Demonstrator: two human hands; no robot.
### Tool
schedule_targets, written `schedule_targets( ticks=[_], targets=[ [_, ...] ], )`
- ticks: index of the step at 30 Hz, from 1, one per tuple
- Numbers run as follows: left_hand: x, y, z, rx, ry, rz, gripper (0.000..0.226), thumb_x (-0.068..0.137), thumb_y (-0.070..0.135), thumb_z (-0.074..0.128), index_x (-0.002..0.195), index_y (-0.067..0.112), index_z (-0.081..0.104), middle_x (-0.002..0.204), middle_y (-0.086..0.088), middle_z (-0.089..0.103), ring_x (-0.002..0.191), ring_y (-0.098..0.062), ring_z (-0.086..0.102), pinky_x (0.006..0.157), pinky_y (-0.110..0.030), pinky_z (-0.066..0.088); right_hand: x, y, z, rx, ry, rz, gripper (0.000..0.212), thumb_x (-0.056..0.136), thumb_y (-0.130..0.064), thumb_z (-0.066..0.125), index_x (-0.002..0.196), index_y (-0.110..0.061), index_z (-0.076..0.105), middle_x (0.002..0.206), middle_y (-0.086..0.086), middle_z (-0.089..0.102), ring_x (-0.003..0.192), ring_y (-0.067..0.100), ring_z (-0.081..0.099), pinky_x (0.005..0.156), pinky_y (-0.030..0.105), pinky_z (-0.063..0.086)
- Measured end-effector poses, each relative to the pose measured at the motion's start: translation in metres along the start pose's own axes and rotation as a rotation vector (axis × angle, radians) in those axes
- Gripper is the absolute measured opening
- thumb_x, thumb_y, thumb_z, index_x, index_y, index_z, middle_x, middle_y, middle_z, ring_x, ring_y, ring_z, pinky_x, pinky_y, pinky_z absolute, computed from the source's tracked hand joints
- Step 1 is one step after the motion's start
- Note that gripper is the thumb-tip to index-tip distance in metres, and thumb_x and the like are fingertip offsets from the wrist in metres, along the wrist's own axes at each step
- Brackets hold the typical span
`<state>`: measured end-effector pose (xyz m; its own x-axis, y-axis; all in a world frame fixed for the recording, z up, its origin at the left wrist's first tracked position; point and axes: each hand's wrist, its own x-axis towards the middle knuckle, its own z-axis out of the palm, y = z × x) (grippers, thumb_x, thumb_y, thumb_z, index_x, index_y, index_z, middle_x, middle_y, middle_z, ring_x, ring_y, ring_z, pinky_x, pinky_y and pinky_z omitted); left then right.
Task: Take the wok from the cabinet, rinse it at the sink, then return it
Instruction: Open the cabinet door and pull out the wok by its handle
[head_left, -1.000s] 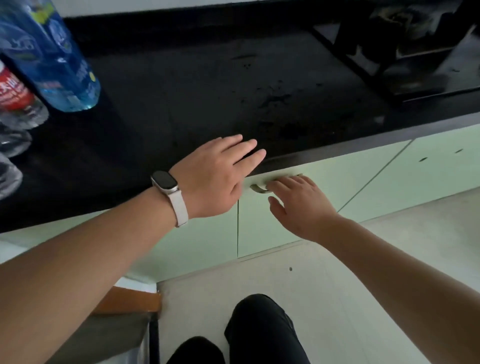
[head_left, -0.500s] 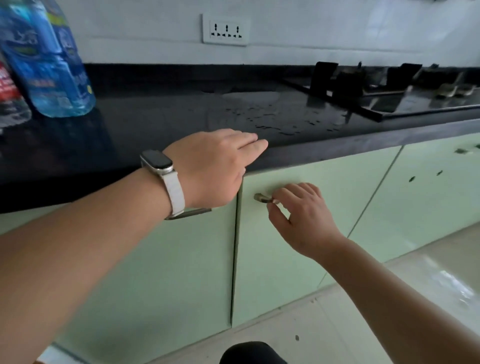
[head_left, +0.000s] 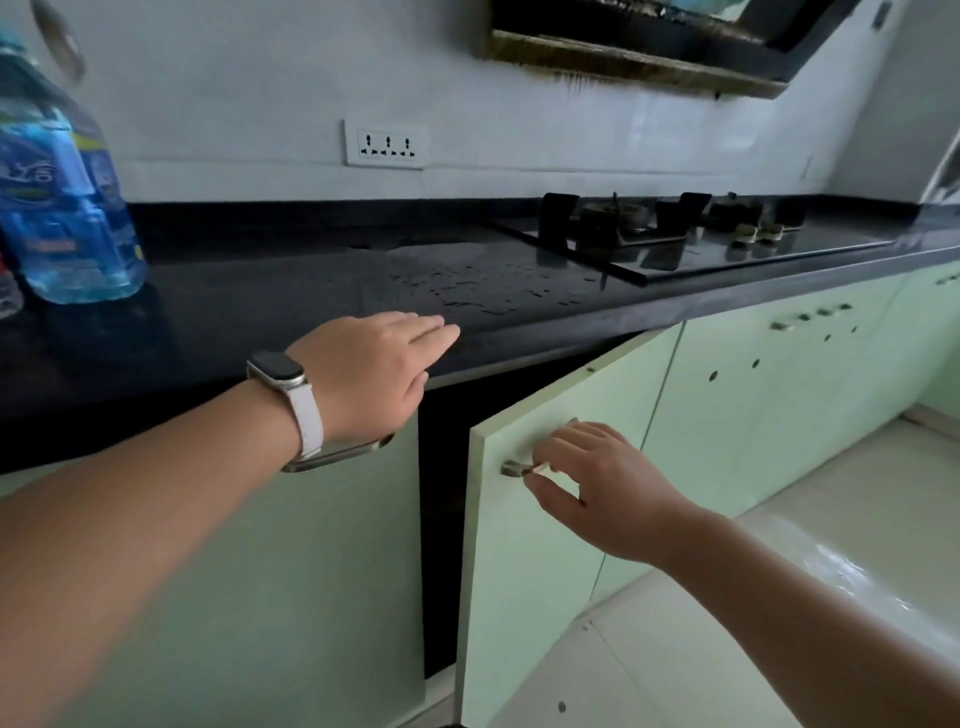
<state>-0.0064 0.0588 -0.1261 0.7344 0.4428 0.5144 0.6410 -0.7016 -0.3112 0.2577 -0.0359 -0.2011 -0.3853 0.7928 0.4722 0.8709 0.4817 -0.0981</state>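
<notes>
Beneath the black counter (head_left: 260, 312), the right hand (head_left: 597, 483) pinches the handle (head_left: 514, 469) of the ajar cabinet door (head_left: 530, 597); the left hand (head_left: 374, 369) lies flat on top.

The pale green cabinet door (head_left: 545, 571) stands ajar, hinged on its right, left edge out toward me; my right hand (head_left: 602, 488) grips its small metal handle (head_left: 514, 468); the gap is dark

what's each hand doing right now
Left hand: open, flat on the counter.
Right hand: holding the door handle.
</notes>
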Motion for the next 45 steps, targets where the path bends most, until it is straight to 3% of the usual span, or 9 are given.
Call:
schedule_targets(
  ticks=[8,13,18,24,30,33,38,41,45],
  targets=[
    [-0.001,-0.001,0.001,-0.007,0.024,0.001,0.051,0.086,0.011,0.067,0.136,0.009,0.059,0.133,-0.012,0.065,0.119,-0.031,0.065,0.084,-0.047,0.059,-0.037,0.004,-0.022,0.069,0.041,0.034,0.026,0.093,-0.036,0.057,0.081,-0.012,0.061,0.073,-0.003,0.063,0.071,0.019,0.06,0.08,0.035,0.053],
    [0.0,-0.001,-0.001,-0.06,0.049,-0.013,0.05,0.087,0.012,0.066,0.136,0.011,0.06,0.134,-0.009,0.065,0.122,-0.029,0.063,0.089,-0.045,0.055,-0.068,0.001,-0.032,0.111,0.155,0.114,0.047,0.087,-0.037,0.055,0.127,-0.02,0.036,0.096,0.001,0.063,0.087,0.023,0.066,0.076,0.035,0.057],
    [0.001,-0.004,0.001,-0.079,0.071,-0.005,0.048,0.086,0.012,0.066,0.133,0.011,0.063,0.129,-0.009,0.068,0.116,-0.03,0.066,0.084,-0.046,0.057,-0.062,-0.006,-0.057,-0.005,-0.152,0.14,0.077,0.084,-0.052,0.042,0.15,-0.05,0.002,0.121,-0.005,0.039,0.099,0.018,0.06,0.083,0.029,0.054],
    [0.001,-0.004,0.0,-0.062,0.106,0.049,0.048,0.08,0.019,0.055,0.124,0.008,0.068,0.116,-0.009,0.073,0.099,-0.031,0.072,0.067,-0.047,0.061,-0.046,-0.024,-0.068,-0.146,-0.287,0.269,0.076,0.085,-0.075,0.048,0.149,-0.043,0.024,0.119,-0.012,0.025,0.08,0.004,0.049,0.072,0.015,0.037],
    [0.0,-0.007,0.001,-0.062,0.119,0.07,0.044,0.079,0.009,0.069,0.124,0.006,0.067,0.11,-0.009,0.074,0.093,-0.033,0.071,0.063,-0.046,0.061,-0.047,-0.036,-0.069,-0.239,-0.083,0.169,0.062,0.08,-0.068,0.051,0.128,-0.029,0.059,0.147,-0.006,0.039,0.134,0.015,0.044,0.107,0.035,0.039],
    [0.0,-0.006,0.001,-0.051,0.121,0.085,0.043,0.081,0.014,0.06,0.123,0.006,0.066,0.106,-0.007,0.073,0.088,-0.032,0.07,0.058,-0.042,0.059,-0.038,-0.034,-0.073,-0.263,-0.083,0.026,0.045,0.081,-0.056,0.057,0.108,-0.022,0.068,0.114,-0.008,0.068,0.115,0.014,0.061,0.115,0.041,0.04],
    [-0.001,-0.006,0.003,-0.024,0.12,0.086,0.042,0.083,0.012,0.063,0.124,0.006,0.066,0.108,-0.008,0.072,0.09,-0.032,0.07,0.059,-0.042,0.06,-0.028,-0.041,-0.09,-0.286,-0.252,-0.013,0.025,0.08,-0.052,0.048,0.079,-0.027,0.045,0.081,-0.008,0.052,0.081,0.016,0.05,0.074,0.027,0.045],
    [-0.001,-0.006,0.003,0.008,0.121,0.118,0.046,0.083,0.019,0.05,0.125,0.006,0.063,0.106,-0.01,0.071,0.087,-0.033,0.07,0.055,-0.043,0.059,-0.039,-0.035,-0.098,-0.314,-0.259,-0.029,0.028,0.087,-0.053,0.041,0.074,-0.028,0.041,0.076,-0.009,0.049,0.075,0.013,0.047,0.069,0.024,0.039],
    [-0.001,-0.005,0.006,0.07,0.101,0.126,0.045,0.08,0.009,0.065,0.125,0.001,0.064,0.111,-0.015,0.071,0.09,-0.036,0.071,0.054,-0.041,0.058,-0.074,-0.014,-0.116,-0.341,-0.259,-0.018,0.022,0.089,-0.036,0.049,0.07,-0.027,0.044,0.074,-0.008,0.053,0.073,0.014,0.051,0.066,0.026,0.043]
  ],
)
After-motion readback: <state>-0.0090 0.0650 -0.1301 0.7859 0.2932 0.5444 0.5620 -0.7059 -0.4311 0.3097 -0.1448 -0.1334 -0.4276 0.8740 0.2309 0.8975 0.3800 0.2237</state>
